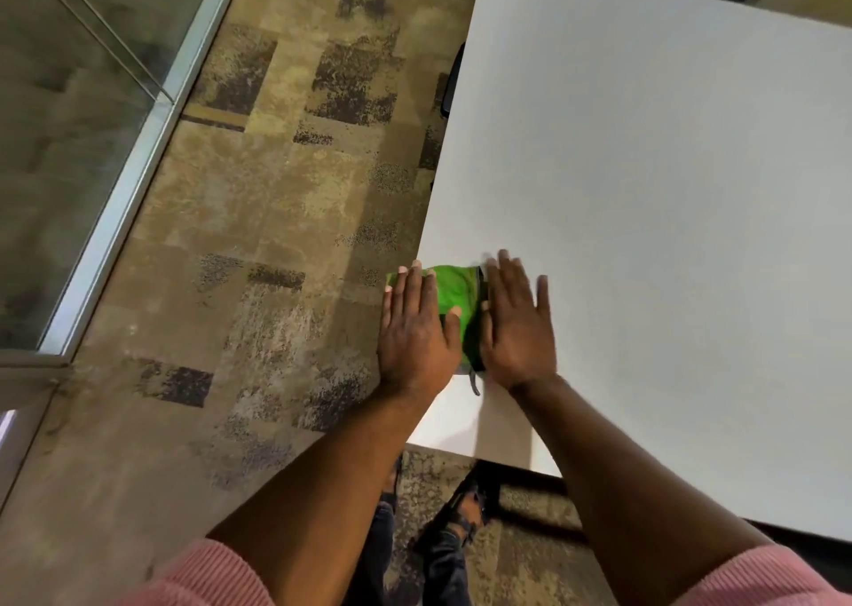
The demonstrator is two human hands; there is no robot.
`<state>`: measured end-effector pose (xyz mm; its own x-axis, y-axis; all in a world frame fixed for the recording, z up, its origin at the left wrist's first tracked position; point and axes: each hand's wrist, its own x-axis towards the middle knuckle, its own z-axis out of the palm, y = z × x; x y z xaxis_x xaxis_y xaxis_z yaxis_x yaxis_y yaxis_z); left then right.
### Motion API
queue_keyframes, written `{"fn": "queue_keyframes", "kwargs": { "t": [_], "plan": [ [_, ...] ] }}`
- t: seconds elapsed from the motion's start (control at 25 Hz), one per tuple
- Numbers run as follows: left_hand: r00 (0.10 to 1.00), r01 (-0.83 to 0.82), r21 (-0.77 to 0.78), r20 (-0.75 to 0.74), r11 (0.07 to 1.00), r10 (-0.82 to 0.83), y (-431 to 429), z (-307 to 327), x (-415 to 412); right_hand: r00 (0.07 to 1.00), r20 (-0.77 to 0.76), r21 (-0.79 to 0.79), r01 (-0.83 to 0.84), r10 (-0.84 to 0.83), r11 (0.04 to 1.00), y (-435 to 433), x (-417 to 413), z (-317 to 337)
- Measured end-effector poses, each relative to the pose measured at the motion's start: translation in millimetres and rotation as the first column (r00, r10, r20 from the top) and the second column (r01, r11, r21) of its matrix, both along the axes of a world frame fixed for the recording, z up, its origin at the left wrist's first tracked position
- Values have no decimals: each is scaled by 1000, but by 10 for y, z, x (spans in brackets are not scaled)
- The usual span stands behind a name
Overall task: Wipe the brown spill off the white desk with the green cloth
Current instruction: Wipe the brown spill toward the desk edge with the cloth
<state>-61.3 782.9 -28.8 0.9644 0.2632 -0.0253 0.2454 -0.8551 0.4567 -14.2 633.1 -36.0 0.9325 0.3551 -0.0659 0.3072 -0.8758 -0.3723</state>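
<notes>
Two bare hands lay flat over the green cloth (454, 298) at the left edge of the white desk (645, 190), head view; left hand (415, 328) palm down with fingers extended and spread, not gripping, covering the cloth's left part, its fingertips past the desk edge above the patterned brown carpet (276, 213); right hand (516, 324) likewise flat, fingers straight and slightly blurred, pressing on the cloth's right edge and the desk surface just beside it; cloth bunched between the two hands, its left end overhanging the desk edge; a grey loop or tag (475, 381) trailed from the cloth's near side onto the desk; no brown spill discernible on the exposed desk surface; pink ribbed sleeves (207, 573) pushed up both forearms; glass partition with metal frame (152, 144) at left.
</notes>
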Motion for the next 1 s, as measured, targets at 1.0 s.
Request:
{"fn": "queue_keyframes", "kwargs": {
  "t": [1.0],
  "plan": [
    [940, -310, -73, -173, 948, 295, -88, -246, 1102, 998, 32, -86, 48, -45, 995, -229, 11, -353]
  ]
}}
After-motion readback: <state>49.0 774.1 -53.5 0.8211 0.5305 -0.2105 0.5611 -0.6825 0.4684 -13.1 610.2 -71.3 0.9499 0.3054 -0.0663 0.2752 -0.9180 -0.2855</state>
